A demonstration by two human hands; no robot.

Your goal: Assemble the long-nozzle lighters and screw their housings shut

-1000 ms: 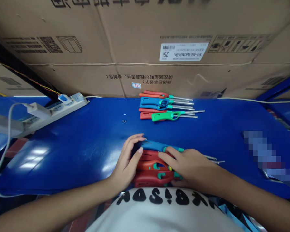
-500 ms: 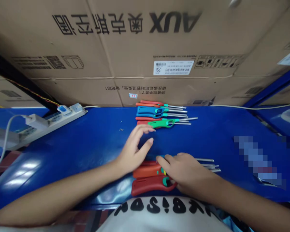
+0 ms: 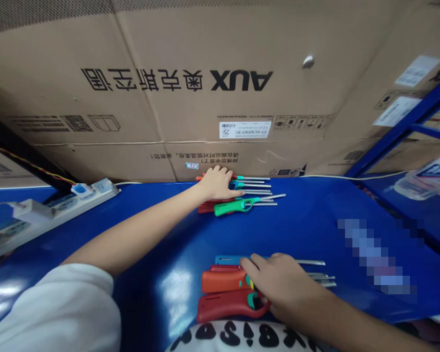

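Note:
At the back of the blue table lies a pile of gas lighters with long metal tubes. My left hand (image 3: 219, 185) reaches over it, fingers bent across the far lighters and thumb on the near side. A green lighter (image 3: 232, 207) rests at the front of that pile, just below the hand. My right hand (image 3: 280, 278) lies curled over the middle of a nearer group, where handles turn to tubes. This group has a blue lighter (image 3: 227, 259), an orange lighter (image 3: 220, 281) and a dark red lighter (image 3: 223, 306). Its fingertips are partly hidden.
A large cardboard box (image 3: 190, 112) stands upright along the back edge. To the left lies a white power strip (image 3: 64, 208) with plugs in it. A pixelated object (image 3: 374, 256) lies on the right, and a clear plastic container (image 3: 418, 183) stands beyond the blue frame.
My left hand has moved away from my body, from above the near lighters onto the far pile. The right hand stays on the near lighters. The camera view has tilted up.

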